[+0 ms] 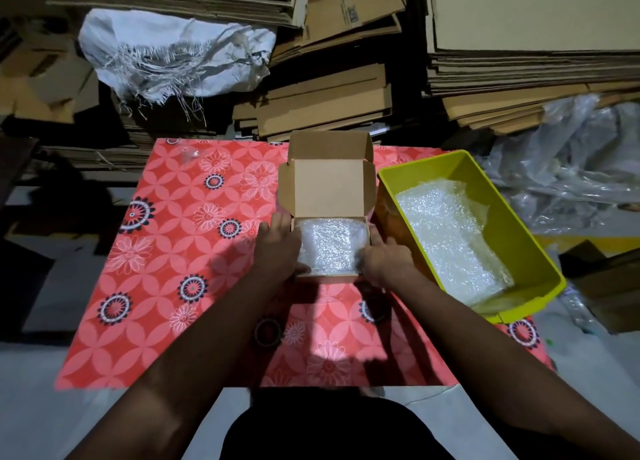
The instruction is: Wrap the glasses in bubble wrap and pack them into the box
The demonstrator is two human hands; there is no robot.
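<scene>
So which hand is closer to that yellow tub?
Right. The right hand is at the box's right side, beside the yellow tub; the left hand is at the box's far side.

Colours on the packing surface

The surface (166,251) wore coral red with white and navy flowers; the box (330,185) was plain brown, the tub (519,237) lime yellow, the bubble wrap (330,246) clear white.

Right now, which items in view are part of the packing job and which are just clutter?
In use: small cardboard box, bubble-wrapped bundle inside it, left hand, right hand, bubble wrap sheets in yellow bin.
Lying about: flattened cartons, white sack, clear plastic sheeting.
</scene>
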